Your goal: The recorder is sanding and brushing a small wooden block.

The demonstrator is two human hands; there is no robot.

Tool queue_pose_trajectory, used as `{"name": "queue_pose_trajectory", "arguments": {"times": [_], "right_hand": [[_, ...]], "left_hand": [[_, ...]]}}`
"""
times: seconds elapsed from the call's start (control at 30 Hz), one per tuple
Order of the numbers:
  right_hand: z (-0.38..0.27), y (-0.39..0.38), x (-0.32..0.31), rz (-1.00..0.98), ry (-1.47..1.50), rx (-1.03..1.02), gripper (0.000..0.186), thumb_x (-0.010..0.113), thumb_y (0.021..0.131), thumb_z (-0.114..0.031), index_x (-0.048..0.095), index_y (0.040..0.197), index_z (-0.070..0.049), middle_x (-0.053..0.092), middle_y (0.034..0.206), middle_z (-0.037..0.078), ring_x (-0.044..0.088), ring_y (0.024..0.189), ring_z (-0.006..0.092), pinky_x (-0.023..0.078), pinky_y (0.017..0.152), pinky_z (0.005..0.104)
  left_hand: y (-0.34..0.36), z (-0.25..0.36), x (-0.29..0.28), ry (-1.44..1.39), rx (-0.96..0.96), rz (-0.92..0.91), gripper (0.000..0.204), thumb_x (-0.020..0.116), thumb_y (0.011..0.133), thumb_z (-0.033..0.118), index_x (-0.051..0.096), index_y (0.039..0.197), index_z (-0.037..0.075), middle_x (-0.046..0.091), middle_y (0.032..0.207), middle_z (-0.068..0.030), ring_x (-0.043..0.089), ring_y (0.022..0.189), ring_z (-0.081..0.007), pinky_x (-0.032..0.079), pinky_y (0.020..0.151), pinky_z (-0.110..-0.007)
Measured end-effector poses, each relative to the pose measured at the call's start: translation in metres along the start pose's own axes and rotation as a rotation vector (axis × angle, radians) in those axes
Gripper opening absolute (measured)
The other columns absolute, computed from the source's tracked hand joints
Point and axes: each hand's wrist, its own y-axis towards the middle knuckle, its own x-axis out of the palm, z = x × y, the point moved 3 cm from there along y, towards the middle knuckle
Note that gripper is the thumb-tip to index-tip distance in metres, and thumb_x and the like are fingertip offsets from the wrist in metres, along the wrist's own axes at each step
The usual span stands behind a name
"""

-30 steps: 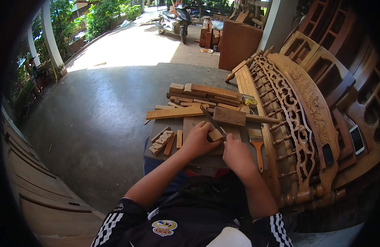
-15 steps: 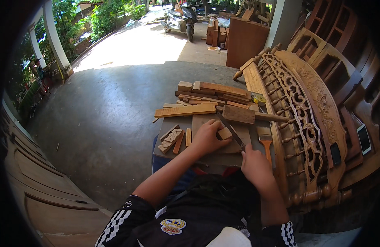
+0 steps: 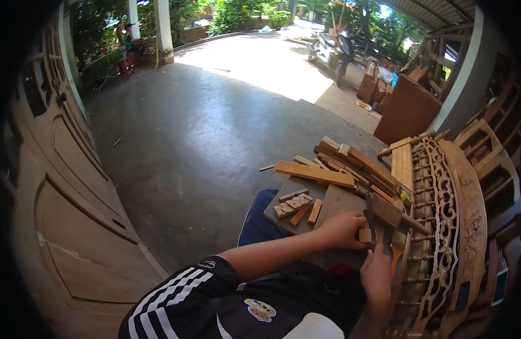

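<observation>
My left hand (image 3: 345,229) is closed around a small pale wood block (image 3: 364,235) and holds it low over the worktop. In my right hand (image 3: 377,272) is a long, dark, narrow file (image 3: 370,220), its blade lying against the block's right side. Just beyond the file rests a wooden mallet (image 3: 386,210). To the left of my hands are a carved wood block (image 3: 293,205) and a short light strip (image 3: 315,211). Under them lies a flat brown board (image 3: 335,204). My fingers partly hide the block and the file's handle.
Wood strips (image 3: 316,173) are piled at the worktop's far side, with a yellow tape measure (image 3: 406,194). An orange-handled paintbrush (image 3: 396,259) lies right of my right hand. Carved furniture (image 3: 441,198) leans along the right. Wooden doors (image 3: 85,237) stand left. A person (image 3: 128,42) sits far back.
The view has swung left, so the worktop and my hands appear further right and lower. My grips on the block and file are unchanged; the file blade looks more upright in the picture.
</observation>
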Motion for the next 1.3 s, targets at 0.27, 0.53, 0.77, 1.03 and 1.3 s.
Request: {"name": "queue_pose_trajectory", "arguments": {"times": [0.27,0.53,0.77,1.03,1.3], "right_hand": [[0.0,0.005,0.007,0.025,-0.02,-0.021,0.022,0.05,0.102,-0.018,0.051,0.113,0.0,0.066,0.093,0.03,0.064,0.092,0.0506,0.049,0.078,0.0595],[0.002,0.004,0.003,0.068,0.143,-0.033,0.022,0.05,0.102,-0.016,0.05,0.113,0.003,0.065,0.086,0.033,0.063,0.086,0.0524,0.047,0.072,0.0605],[0.019,0.01,0.014,0.019,0.188,0.027,0.02,0.05,0.103,-0.019,0.049,0.103,0.001,0.067,0.08,0.028,0.068,0.082,0.048,0.055,0.071,0.0567],[0.019,0.009,0.014,0.066,0.218,-0.016,0.018,0.05,0.103,-0.018,0.05,0.104,0.0,0.067,0.079,0.029,0.066,0.081,0.0499,0.053,0.069,0.058],[0.009,0.006,0.01,0.114,0.198,-0.083,0.017,0.05,0.102,-0.013,0.049,0.108,0.003,0.064,0.084,0.033,0.061,0.086,0.0534,0.045,0.073,0.0604]], "left_hand": [[-0.007,0.007,-0.023,-0.126,-0.001,-0.121,0.052,0.084,0.074,0.039,0.064,0.109,0.006,0.061,0.108,-0.0168,0.062,0.104,-0.038,0.048,0.094,-0.046],[-0.004,-0.033,-0.123,0.32,-0.051,0.122,0.038,0.077,0.086,0.028,0.064,0.115,0.007,0.06,0.118,-0.0151,0.057,0.117,-0.0359,0.045,0.101,-0.046],[0.007,-0.073,-0.134,0.656,-0.239,-0.041,0.036,0.076,0.085,0.025,0.069,0.118,0.01,0.066,0.121,-0.0138,0.062,0.113,-0.0355,0.051,0.096,-0.045],[0.029,-0.096,-0.114,0.708,-0.217,0.003,0.017,0.065,0.089,0.021,0.066,0.102,0.009,0.067,0.109,-0.0103,0.064,0.107,-0.0345,0.052,0.091,-0.049],[0.043,-0.101,-0.102,0.732,-0.244,-0.066,0.024,0.064,0.088,0.016,0.061,0.11,0.009,0.066,0.117,-0.0093,0.061,0.118,-0.0313,0.048,0.095,-0.051]]}}
